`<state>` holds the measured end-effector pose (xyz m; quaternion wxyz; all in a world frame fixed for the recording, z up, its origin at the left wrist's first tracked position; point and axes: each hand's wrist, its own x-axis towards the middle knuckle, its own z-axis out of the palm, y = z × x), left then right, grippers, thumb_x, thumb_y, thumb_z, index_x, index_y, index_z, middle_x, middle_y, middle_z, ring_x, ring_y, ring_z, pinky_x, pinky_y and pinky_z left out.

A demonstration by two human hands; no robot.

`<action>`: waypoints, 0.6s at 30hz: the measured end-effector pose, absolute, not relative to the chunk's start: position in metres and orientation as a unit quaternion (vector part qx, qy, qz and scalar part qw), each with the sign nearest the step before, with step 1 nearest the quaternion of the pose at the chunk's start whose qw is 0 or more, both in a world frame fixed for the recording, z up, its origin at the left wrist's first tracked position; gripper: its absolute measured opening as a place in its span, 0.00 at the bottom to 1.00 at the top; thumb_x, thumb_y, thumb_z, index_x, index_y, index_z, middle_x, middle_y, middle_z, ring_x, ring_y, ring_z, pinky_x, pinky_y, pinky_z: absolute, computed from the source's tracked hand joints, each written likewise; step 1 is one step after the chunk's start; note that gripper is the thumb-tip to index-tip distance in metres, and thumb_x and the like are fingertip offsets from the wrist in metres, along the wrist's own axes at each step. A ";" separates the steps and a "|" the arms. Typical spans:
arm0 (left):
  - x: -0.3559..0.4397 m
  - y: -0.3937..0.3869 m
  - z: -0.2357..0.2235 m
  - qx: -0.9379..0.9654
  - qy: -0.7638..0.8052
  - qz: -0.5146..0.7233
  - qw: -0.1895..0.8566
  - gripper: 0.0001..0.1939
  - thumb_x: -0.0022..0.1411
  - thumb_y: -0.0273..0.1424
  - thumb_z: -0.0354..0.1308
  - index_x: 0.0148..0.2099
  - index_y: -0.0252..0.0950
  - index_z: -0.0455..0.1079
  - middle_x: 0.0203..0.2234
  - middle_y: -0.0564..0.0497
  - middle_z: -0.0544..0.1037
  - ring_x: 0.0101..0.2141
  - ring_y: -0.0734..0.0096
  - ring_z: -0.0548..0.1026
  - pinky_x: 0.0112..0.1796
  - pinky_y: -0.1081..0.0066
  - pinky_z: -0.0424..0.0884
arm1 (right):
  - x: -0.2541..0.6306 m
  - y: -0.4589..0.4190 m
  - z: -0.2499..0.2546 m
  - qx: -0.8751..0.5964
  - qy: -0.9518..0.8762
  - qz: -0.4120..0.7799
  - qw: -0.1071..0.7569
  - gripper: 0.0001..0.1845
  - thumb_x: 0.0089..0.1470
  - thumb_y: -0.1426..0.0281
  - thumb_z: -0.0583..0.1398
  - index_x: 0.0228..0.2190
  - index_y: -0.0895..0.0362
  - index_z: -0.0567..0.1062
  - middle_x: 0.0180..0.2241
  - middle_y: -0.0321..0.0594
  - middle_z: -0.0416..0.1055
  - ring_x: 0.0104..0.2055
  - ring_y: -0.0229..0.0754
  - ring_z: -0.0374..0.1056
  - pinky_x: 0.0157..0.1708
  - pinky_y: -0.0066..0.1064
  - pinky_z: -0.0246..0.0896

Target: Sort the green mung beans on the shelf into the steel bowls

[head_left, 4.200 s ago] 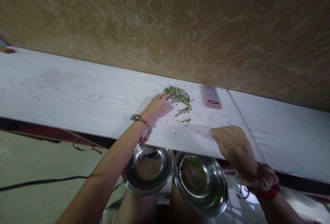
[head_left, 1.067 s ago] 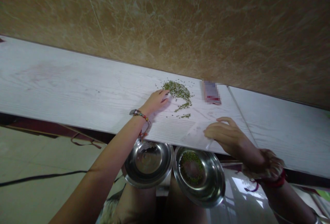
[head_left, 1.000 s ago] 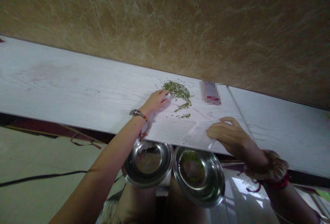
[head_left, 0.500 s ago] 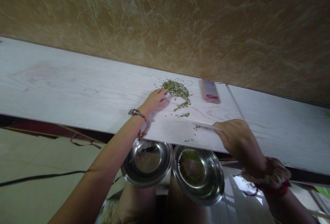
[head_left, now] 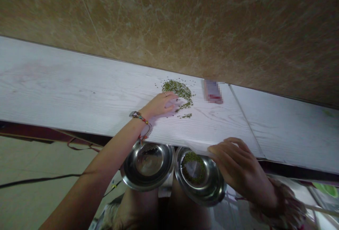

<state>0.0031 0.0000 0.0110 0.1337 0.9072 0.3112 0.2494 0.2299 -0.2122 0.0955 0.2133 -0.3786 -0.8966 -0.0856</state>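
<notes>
A loose pile of small green beans (head_left: pixel 178 88), like mung beans, lies spread on the white wood-grained board. My left hand (head_left: pixel 162 103) reaches onto the near side of the pile, fingers and thumb apart, open and holding nothing I can see. Pinched in my right hand (head_left: pixel 239 163) is a thin, flat whitish card (head_left: pixel 197 147), held at the board's front edge above the right steel bowl. That right bowl (head_left: pixel 217 186) has green beans in its bottom. Beside it the left steel bowl (head_left: pixel 128 173) shows no beans; both rest on my legs.
A pixelated flat rectangular object (head_left: pixel 212 90) lies on the white board (head_left: pixel 106 92) near the wall. The brown marbled wall (head_left: pixel 169 29) rises along the back edge. A seam crosses the board at right. A dark cable (head_left: pixel 42 180) runs at lower left.
My right hand drew the card toward me, from the board to its front edge over the right bowl. The few beans near that edge no longer show. My left hand shifted slightly right.
</notes>
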 end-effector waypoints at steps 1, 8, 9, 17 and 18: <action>0.004 0.000 0.011 0.908 0.310 0.249 0.134 0.18 0.63 0.33 0.55 0.54 0.34 0.67 0.53 0.42 0.71 0.56 0.60 0.67 0.58 0.59 0.61 | 0.229 -0.214 0.096 -0.377 -0.897 -0.084 0.215 0.07 0.57 0.80 0.54 0.35 0.59 0.70 0.26 0.36 0.72 0.29 0.36 0.65 0.39 0.33 0.60; 0.004 0.000 0.010 0.907 0.319 0.246 0.124 0.17 0.62 0.31 0.53 0.53 0.34 0.68 0.52 0.43 0.73 0.55 0.61 0.68 0.57 0.60 0.62 | 0.232 -0.221 0.106 -0.396 -0.885 -0.083 0.230 0.06 0.57 0.78 0.55 0.36 0.57 0.71 0.27 0.35 0.74 0.29 0.36 0.66 0.39 0.34 0.61; 0.004 0.000 0.009 0.907 0.320 0.244 0.122 0.17 0.62 0.31 0.53 0.53 0.35 0.67 0.52 0.44 0.73 0.55 0.62 0.68 0.57 0.60 0.62 | 0.235 -0.218 0.108 -0.402 -0.880 -0.096 0.233 0.07 0.57 0.77 0.55 0.36 0.56 0.71 0.28 0.35 0.74 0.29 0.37 0.66 0.38 0.34 0.60; 0.000 0.008 0.005 0.881 0.374 0.267 0.114 0.17 0.61 0.29 0.51 0.52 0.35 0.68 0.51 0.44 0.73 0.53 0.60 0.69 0.56 0.57 0.64 | 0.248 -0.166 0.098 -0.427 -0.854 -0.180 0.236 0.08 0.60 0.74 0.54 0.33 0.55 0.73 0.28 0.37 0.76 0.29 0.40 0.68 0.38 0.36 0.57; -0.001 0.009 0.004 0.875 0.385 0.273 0.111 0.17 0.61 0.28 0.51 0.52 0.35 0.69 0.51 0.44 0.73 0.53 0.60 0.69 0.56 0.57 0.64 | 0.247 -0.158 0.093 -0.429 -0.850 -0.191 0.237 0.09 0.60 0.74 0.53 0.34 0.56 0.74 0.28 0.38 0.76 0.30 0.41 0.68 0.38 0.37 0.57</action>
